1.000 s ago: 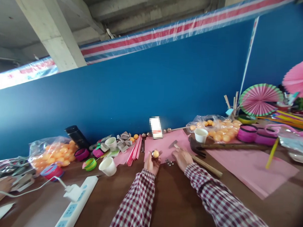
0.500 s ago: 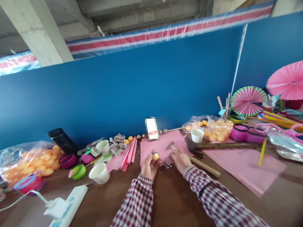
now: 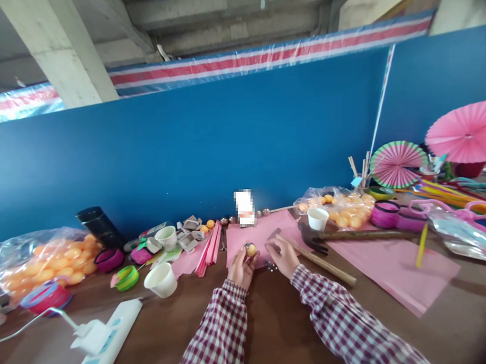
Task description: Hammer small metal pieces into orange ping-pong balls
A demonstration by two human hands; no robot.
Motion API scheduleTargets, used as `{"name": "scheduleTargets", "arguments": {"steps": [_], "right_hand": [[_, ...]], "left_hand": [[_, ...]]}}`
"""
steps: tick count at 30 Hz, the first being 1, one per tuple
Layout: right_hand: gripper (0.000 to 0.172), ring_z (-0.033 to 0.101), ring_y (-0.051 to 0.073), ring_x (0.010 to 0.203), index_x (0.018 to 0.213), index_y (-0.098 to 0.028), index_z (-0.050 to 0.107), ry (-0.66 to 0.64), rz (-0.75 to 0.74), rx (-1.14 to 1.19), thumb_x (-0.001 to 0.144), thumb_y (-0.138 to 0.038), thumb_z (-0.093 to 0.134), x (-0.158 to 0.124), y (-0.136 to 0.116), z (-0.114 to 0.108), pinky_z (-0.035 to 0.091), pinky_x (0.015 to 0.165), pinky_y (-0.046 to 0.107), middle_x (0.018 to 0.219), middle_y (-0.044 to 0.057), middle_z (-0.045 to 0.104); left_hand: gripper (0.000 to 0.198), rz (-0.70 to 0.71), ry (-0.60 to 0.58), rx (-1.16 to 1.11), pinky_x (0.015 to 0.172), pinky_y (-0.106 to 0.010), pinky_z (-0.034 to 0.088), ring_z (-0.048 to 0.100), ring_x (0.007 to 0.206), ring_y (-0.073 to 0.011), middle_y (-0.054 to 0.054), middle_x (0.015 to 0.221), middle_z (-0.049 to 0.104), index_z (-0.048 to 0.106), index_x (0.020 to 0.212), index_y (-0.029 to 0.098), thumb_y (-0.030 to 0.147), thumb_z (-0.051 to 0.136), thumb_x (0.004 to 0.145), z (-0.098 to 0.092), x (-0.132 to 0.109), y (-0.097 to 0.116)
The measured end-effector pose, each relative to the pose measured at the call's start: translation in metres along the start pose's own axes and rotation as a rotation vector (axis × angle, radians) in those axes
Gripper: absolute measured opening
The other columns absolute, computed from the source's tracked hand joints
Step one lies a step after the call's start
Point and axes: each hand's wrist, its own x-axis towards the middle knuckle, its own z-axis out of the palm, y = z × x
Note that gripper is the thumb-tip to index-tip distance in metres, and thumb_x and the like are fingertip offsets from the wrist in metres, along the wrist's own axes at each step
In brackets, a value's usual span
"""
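My left hand [image 3: 241, 268] grips a small orange ball [image 3: 251, 250] between its fingertips, and a shiny silvery patch shows on the ball's upper side. My right hand [image 3: 283, 256] is just right of it, apart from the ball, with thumb and fingers drawn together in a pinch; anything between them is too small to make out. Under the right hand's fingers lies a little heap of shiny silver pieces [image 3: 271, 266]. Beside that hand rests a hammer [image 3: 330, 266] with a wooden handle. Pink paper [image 3: 261, 235] lies behind both hands.
A claw hammer [image 3: 368, 235], a white cup [image 3: 317, 219] and a bag of orange balls [image 3: 349, 209] are at right. To the left are another white cup [image 3: 160, 280], pink strips [image 3: 210, 250], a power strip [image 3: 114, 331] and another ball bag [image 3: 44, 260]. A blue partition [image 3: 228, 139] stands behind.
My right hand has lifted from the silver pieces and moved slightly left toward the ball. My left hand still holds the ball in nearly the same place.
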Motion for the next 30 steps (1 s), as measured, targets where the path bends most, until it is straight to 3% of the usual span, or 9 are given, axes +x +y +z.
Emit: {"name": "scheduleTargets", "arguments": {"steps": [8, 13, 17, 25, 30], "right_hand": [[0.02, 0.052, 0.011, 0.059, 0.072, -0.017, 0.054, -0.086, -0.006, 0.146, 0.078, -0.033, 0.043, -0.009, 0.006, 0.001, 0.042, 0.058, 0.023, 0.064, -0.001, 0.056], [0.019, 0.053, 0.012, 0.061, 0.078, -0.017, 0.053, -0.049, 0.0, 0.259, 0.075, -0.036, 0.05, -0.011, 0.007, 0.007, 0.043, 0.057, 0.024, 0.067, 0.0, 0.057], [0.023, 0.05, 0.01, 0.054, 0.07, -0.017, 0.052, -0.091, 0.018, 0.341, 0.075, -0.04, 0.05, -0.01, 0.008, 0.007, 0.041, 0.052, 0.023, 0.062, -0.001, 0.055], [0.031, 0.044, 0.008, 0.043, 0.062, -0.017, 0.054, -0.104, 0.173, 0.502, 0.071, -0.046, 0.052, -0.008, 0.012, 0.006, 0.036, 0.044, 0.022, 0.051, -0.003, 0.052], [0.03, 0.05, 0.01, 0.048, 0.069, -0.016, 0.057, -0.088, 0.238, 0.569, 0.066, -0.046, 0.057, -0.008, 0.011, 0.006, 0.04, 0.047, 0.023, 0.055, -0.001, 0.056]], "left_hand": [[0.028, -0.027, -0.036, 0.083, 0.065, -0.029, 0.052, 0.064, 0.073, -0.019, -0.009, 0.083, 0.065, 0.056, 0.098, 0.012, 0.015, 0.059, 0.07, 0.003, -0.005, 0.0], [0.036, -0.008, -0.125, 0.114, 0.072, -0.031, 0.05, 0.063, 0.077, -0.018, -0.008, 0.087, 0.064, 0.054, 0.102, 0.014, 0.018, 0.063, 0.067, 0.0, -0.007, -0.001], [0.035, -0.022, -0.12, 0.11, 0.075, -0.031, 0.048, 0.062, 0.077, -0.0173, -0.008, 0.089, 0.064, 0.056, 0.101, 0.013, 0.019, 0.063, 0.067, 0.0, -0.007, -0.001], [0.034, -0.041, -0.095, 0.112, 0.076, -0.032, 0.047, 0.062, 0.078, -0.0183, -0.008, 0.087, 0.065, 0.057, 0.101, 0.014, 0.019, 0.062, 0.067, 0.0, -0.007, -0.001], [0.035, -0.047, -0.122, 0.115, 0.075, -0.031, 0.047, 0.062, 0.078, -0.0182, -0.008, 0.086, 0.066, 0.056, 0.102, 0.013, 0.019, 0.062, 0.068, 0.0, -0.008, -0.002]]}}
